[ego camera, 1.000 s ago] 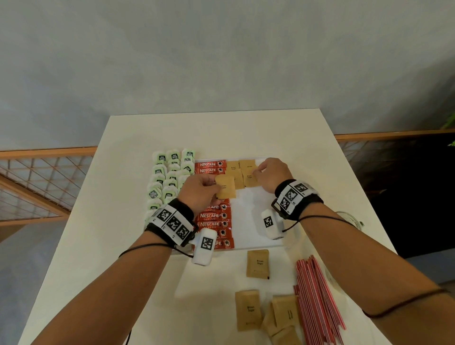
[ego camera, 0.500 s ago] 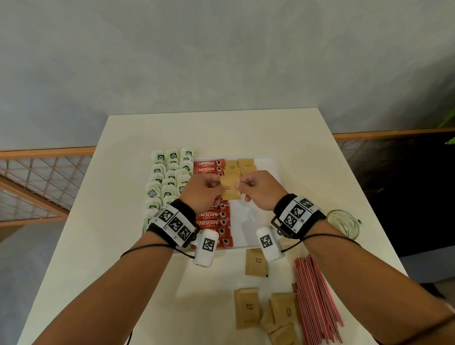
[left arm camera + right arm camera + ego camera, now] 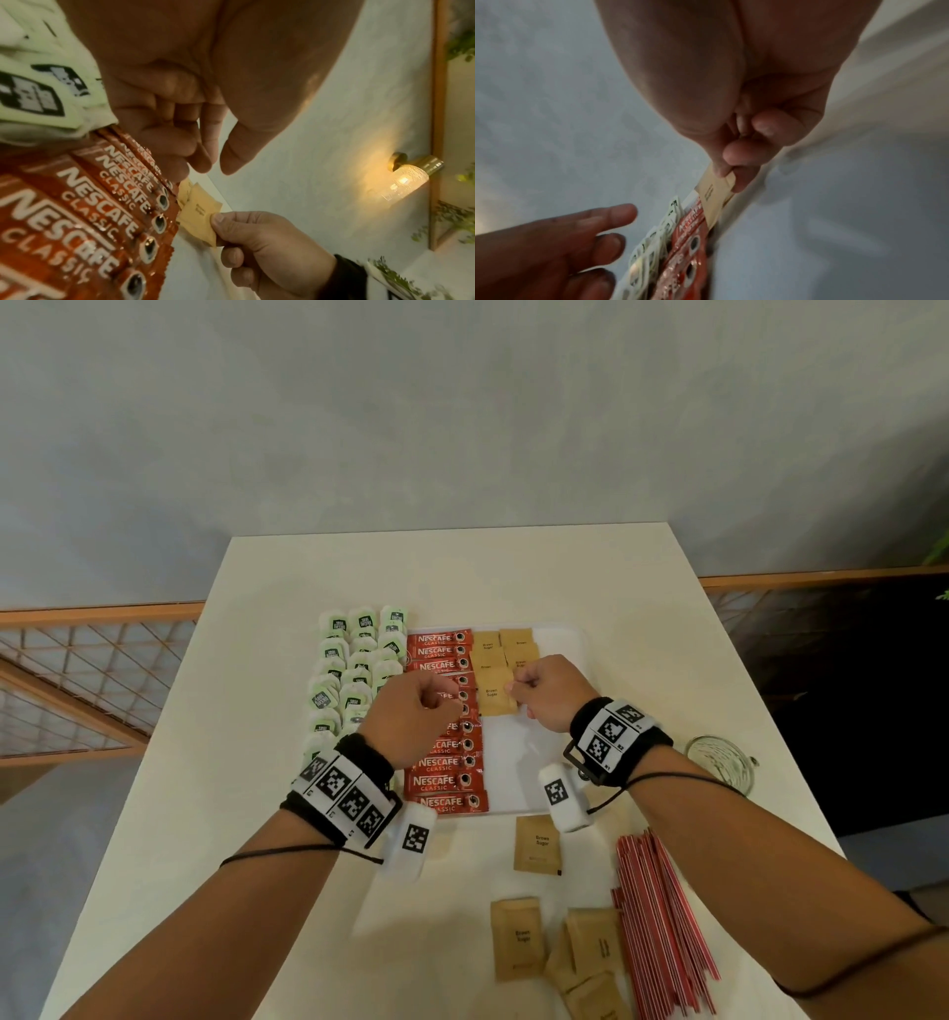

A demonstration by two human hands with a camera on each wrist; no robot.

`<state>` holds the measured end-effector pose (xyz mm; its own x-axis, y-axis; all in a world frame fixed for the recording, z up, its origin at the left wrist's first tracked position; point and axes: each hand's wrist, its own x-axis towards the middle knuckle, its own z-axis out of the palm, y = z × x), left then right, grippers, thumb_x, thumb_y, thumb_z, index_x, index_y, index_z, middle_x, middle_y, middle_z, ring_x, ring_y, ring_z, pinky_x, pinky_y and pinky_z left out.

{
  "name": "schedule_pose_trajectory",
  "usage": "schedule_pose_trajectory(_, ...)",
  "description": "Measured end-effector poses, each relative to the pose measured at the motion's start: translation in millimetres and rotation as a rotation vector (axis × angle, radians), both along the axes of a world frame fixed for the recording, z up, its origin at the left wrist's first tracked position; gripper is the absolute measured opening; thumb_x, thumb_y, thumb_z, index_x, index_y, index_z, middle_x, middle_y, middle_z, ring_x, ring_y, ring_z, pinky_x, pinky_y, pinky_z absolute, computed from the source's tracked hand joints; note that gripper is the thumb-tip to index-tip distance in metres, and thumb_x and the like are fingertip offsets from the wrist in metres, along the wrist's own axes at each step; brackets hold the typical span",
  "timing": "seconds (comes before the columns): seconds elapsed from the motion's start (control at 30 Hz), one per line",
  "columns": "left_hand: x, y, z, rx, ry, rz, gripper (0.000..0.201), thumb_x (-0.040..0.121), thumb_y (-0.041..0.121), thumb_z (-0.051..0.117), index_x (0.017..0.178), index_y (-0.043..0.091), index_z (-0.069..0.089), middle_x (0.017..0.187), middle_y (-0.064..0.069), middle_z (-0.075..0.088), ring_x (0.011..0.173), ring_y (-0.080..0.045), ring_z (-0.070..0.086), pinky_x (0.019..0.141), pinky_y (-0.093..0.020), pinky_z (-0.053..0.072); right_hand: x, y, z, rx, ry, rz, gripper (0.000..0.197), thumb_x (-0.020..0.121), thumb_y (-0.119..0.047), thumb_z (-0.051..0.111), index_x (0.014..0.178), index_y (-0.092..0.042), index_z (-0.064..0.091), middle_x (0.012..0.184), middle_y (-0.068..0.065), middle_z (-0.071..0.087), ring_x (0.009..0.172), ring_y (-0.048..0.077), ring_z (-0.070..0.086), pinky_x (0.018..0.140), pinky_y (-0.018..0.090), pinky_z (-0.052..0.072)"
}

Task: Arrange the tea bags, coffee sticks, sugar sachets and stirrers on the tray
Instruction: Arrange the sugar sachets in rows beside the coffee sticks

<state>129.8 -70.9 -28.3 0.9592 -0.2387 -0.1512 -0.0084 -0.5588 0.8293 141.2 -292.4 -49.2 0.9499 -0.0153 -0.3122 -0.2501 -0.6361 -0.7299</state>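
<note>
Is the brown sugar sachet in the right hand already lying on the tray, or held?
Held: the right hand pinches the brown sugar sachet by its corner over the tray; full contact cannot be told.

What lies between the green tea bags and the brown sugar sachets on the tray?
The column of red coffee sticks lies between the tea bags and the sugar sachets; the head view shows it.

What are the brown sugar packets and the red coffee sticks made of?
The brown sugar sachets look like matte kraft paper: dull tan, no shine. The coffee sticks look like glossy plastic or foil film: highlights glint on the red wrappers in the right wrist view. The exact film cannot be told.
</note>
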Motion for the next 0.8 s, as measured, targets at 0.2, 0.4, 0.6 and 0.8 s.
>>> schedule_pose_trajectory(0.2,-24.1,12.0,1.5,0.072,-0.043,-0.076,0.005,0.093,0.021,0.066,0.095,0.025,0.068,0.072,0.0,0.059,0.06,-0.008,0.052,0.057,-0.019,0.046,4.5,6.4,-1.3,-0.143,0.022,-0.022,0.029,0.094,-0.021,0.067,0.081,0.003,0.074,0.071,0.006,0.065,0.059,0.016,0.055,0.054,0.025,0.045)
schedule_pose_trajectory(0.4,-39.4,19.1,4.4,0.059,-0.02,-0.082,0.007,0.092,0.023,0.069,0.094,0.029,0.066,0.076,-0.005,0.064,0.065,-0.02,0.059,0.066,-0.034,0.056,8.4,10.3,3.0,-0.253,0.06,-0.021,0.029,0.09,-0.025,0.07,0.073,-0.002,0.073,0.079,0.012,0.075,0.062,0.021,0.062,0.071,0.038,0.059)
schedule_pose_trajectory(0.6,-54.7,20.2,7.1,0.095,-0.043,-0.136,0.006,0.091,0.027,0.07,0.096,0.028,0.066,0.076,0.0,0.067,0.06,-0.006,0.056,0.062,-0.023,0.05,1.8,8.5,16.2,-0.256,0.06,0.022,0.036,0.09,-0.034,0.068,0.081,0.001,0.073,0.087,0.015,0.076,0.067,0.026,0.068,0.075,0.045,0.062)
schedule_pose_trajectory(0.8,-80.9,14.5,7.4,0.158,-0.043,-0.28,0.01,0.087,0.032,0.074,0.094,0.028,0.067,0.079,0.011,0.067,0.071,-0.002,0.06,0.064,-0.014,0.047,-42.2,2.9,43.6,-0.199,0.014,0.148,0.023,0.092,-0.04,0.07,0.089,-0.017,0.071,0.085,-0.011,0.063,0.066,0.003,0.054,0.07,0.028,0.049)
